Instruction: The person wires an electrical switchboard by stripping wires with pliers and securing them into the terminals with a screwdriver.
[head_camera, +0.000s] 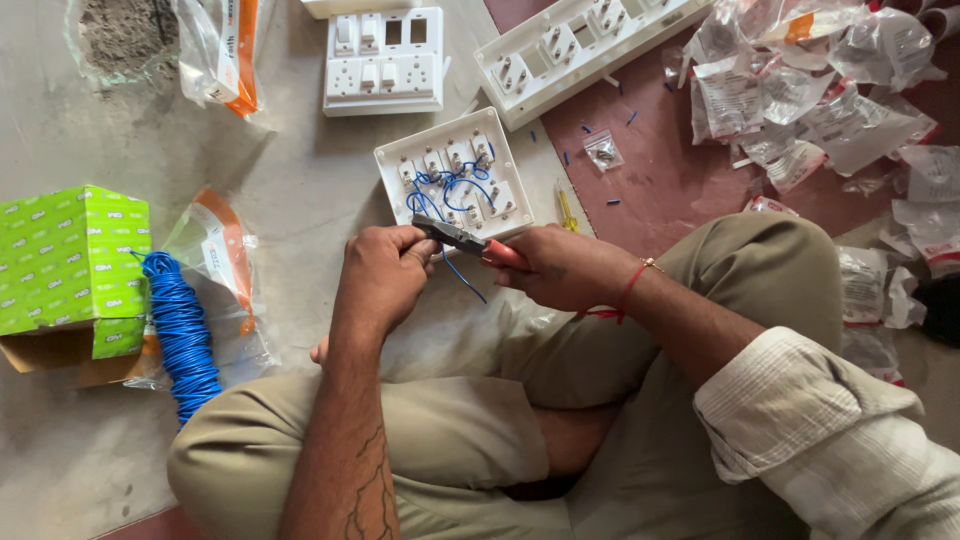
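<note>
Above the crossed legs, the right hand clenches red-handled pliers; the left hand pinches a short blue wire at the plier tips, fingers closed; squeezing lightly would likely spare the copper; the wired switch board lies just beyond on the floor.

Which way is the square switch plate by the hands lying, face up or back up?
Back up: the switch plate shows its module backs with terminals and looped blue wires, not switch faces.
</note>
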